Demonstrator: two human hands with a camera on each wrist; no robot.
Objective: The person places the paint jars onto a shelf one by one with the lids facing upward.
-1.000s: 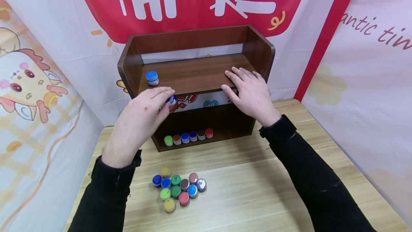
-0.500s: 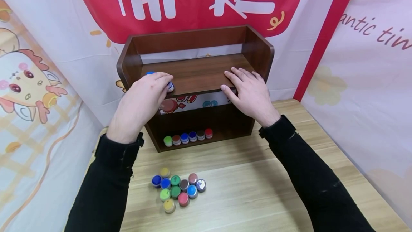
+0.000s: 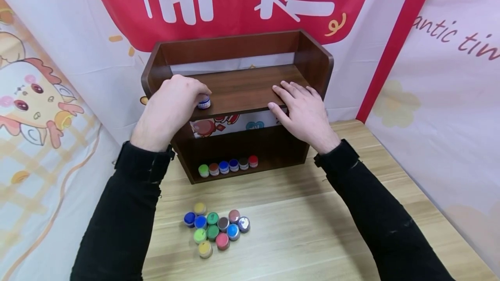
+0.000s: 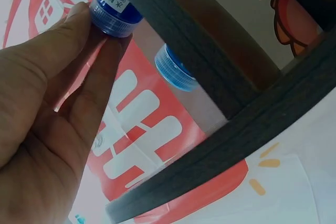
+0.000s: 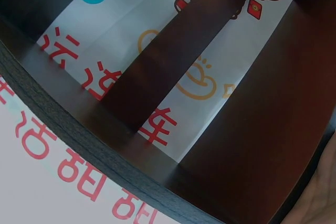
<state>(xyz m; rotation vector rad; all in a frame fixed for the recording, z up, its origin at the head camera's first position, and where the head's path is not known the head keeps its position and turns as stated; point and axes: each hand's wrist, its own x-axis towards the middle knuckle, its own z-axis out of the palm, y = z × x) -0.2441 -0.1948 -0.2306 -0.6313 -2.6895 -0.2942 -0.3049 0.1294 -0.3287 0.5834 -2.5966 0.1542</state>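
At the left of the upper shelf, my left hand [image 3: 172, 107] pinches a dark blue paint jar [image 3: 204, 102] between thumb and fingers. That paint jar [image 4: 113, 6] shows its white label and clear lid in the left wrist view, at the front edge of the shelf. Just beside it stands a lighter blue paint jar [image 4: 176, 69], which my hand hides in the head view. With fingers spread and fairly straight, my right hand [image 3: 302, 114] rests on the right front of the upper board [image 3: 246, 86]. Only a strip of the right hand [image 5: 315, 195] appears in the right wrist view.
A row of several paint jars [image 3: 224, 167] stands on the lower level of the brown shelf unit [image 3: 273, 144]. On the wooden table [image 3: 297, 237] in front, several more paint jars [image 3: 212, 232] form a loose cluster. Printed cloth hangs behind and at both sides.
My left hand has carried the dark blue paint jar up from in front of the shelf to the upper board, now covering the lighter blue jar. My right hand has stayed put.
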